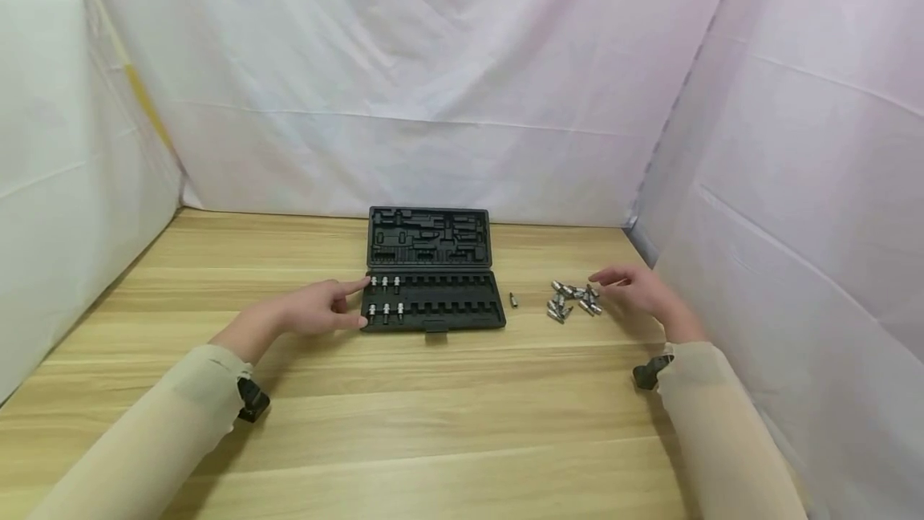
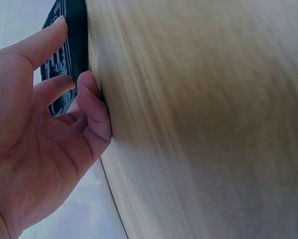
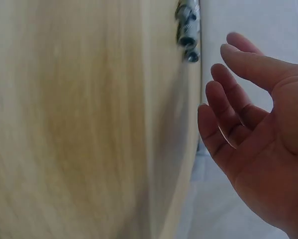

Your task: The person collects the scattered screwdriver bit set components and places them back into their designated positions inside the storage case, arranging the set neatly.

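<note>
One right hand (image 1: 638, 289) shows on my faraway screen, thumb and fingers apart and a little bent. It holds nothing and is just beside the loose silver bits (image 1: 569, 292). I think the step is picking up a bit, so the next move calls for a soft pinch on just one. The left hand (image 1: 314, 309) touches the left end of the open black case (image 1: 455, 295), thumb and pointing finger spread. Six bits (image 1: 386, 313) sit in its left slots. One lone bit (image 1: 513, 300) lies on the table (image 1: 433, 408) between case and pile.

Silver bits (image 1: 578, 293) beside open case (image 1: 451, 295)
</note>
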`<state>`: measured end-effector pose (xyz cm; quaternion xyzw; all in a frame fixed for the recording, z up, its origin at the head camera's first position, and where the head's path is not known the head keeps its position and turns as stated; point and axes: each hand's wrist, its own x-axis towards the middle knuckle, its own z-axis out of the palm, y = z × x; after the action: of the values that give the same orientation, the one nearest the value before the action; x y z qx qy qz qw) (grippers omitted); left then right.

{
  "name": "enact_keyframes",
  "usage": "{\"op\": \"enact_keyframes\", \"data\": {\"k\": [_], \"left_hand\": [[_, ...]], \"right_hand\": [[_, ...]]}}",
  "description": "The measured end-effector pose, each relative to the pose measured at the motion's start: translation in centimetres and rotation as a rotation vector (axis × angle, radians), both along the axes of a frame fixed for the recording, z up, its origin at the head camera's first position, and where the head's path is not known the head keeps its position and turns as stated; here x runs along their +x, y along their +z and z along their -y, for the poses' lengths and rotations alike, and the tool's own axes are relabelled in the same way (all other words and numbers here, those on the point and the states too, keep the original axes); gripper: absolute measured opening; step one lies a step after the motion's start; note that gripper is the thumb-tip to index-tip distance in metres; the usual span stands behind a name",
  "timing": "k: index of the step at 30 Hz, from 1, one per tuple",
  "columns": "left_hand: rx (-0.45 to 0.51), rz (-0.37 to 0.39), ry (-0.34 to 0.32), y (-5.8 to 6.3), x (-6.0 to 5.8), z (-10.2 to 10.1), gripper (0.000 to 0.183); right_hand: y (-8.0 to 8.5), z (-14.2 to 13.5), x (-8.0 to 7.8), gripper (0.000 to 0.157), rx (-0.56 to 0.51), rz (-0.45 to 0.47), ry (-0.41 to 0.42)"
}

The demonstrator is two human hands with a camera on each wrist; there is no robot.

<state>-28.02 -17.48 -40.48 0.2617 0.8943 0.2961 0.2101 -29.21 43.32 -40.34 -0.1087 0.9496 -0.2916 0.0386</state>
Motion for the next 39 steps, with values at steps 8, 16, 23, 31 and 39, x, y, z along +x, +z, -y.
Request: {"op": "enact_keyframes", "data": {"k": [8,16,23,31,39], "left_hand": [[-0.024,0.004,0.031,-0.2,-0.1,0.1,0.090],[-0.029,-0.006,0.034,-0.2,-0.1,0.3,0.090],[-0.030,0.004,0.047,-0.2,0.0,0.2,0.090],[-0.002,0.016,0.029,-0.1,-0.2,-0.3,0.090],[-0.021,0.006,0.034,0.1,0.1,-0.1,0.090]], "right_hand": [[-0.4,-0.5,-0.3,0.034,0.069,0.058,-0.024],[-0.7,-0.2,-1.0,0.035,0.107,0.059,-0.017],[-0.7,-0.6,-1.0,0.034,0.120,0.066,-0.017],[-1.1,-1.8,-0.9,0.034,0.084,0.067,-0.003],[-0.6,-1.2,-0.9,0.028,0.096,0.090,0.019]]}}
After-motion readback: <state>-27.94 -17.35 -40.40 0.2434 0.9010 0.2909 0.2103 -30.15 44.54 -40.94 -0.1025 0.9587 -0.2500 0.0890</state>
